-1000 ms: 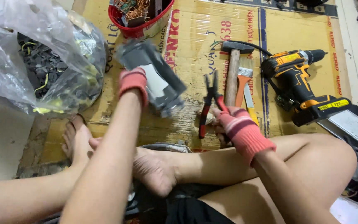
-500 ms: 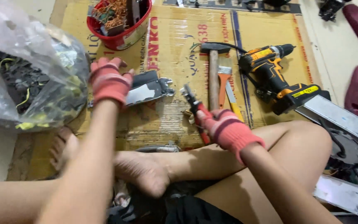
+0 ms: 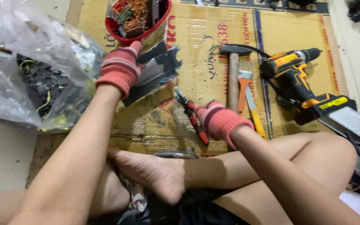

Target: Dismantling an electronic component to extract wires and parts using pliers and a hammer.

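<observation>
- Gloved left hand (image 3: 121,68) closes its grip on one grey metal box (image 3: 157,71), which juts right from the fingers, just near the red bucket (image 3: 140,33).
- Right hand (image 3: 218,121), gloved too, holds one pair of red-handled pliers (image 3: 192,114); the jaws point far and left, over the cardboard (image 3: 188,50).
- Right of the pliers lie one hammer (image 3: 233,79), one brush (image 3: 243,87) and one yellow drill (image 3: 301,79).
- One clear bag of scrap (image 3: 38,71) sits at the left.

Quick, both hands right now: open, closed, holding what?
Left hand: closed on the grey metal casing, by the red bucket.
Right hand: closed on the red-handled pliers.
</observation>
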